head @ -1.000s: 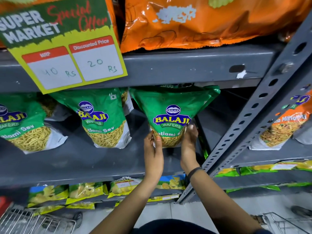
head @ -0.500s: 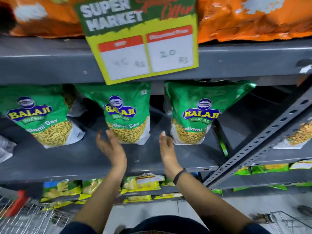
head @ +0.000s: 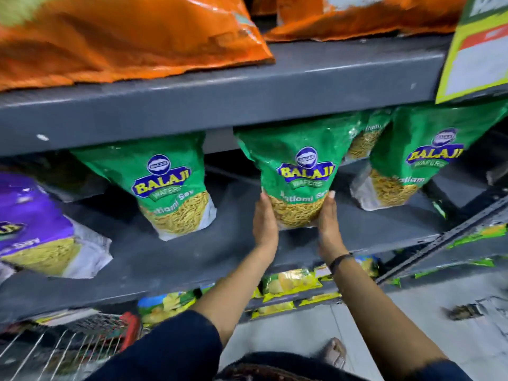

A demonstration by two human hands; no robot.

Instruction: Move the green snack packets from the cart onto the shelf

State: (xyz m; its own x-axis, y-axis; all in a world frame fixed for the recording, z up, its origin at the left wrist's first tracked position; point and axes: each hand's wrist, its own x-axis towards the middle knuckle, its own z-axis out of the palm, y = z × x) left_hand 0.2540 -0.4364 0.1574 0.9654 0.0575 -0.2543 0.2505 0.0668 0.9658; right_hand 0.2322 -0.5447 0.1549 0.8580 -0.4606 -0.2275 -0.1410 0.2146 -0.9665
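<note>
Head view: both hands, empty half a second ago, left hand [head: 265, 221] and right hand [head: 328, 220], now press fingers against a green snack packet [head: 298, 171], settling it upright on the shelf [head: 170, 259], another placed.

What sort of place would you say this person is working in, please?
Most likely a supermarket aisle: grey metal shelving stocked with snack packets, a price tag on the shelf edge, and a wire cart at lower left.

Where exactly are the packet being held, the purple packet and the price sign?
held green Balaji packet [head: 301, 171]: head view, its logo.
purple packet [head: 33, 213]: head view, its purple front.
price sign [head: 478, 56]: head view, its white panel.
</note>
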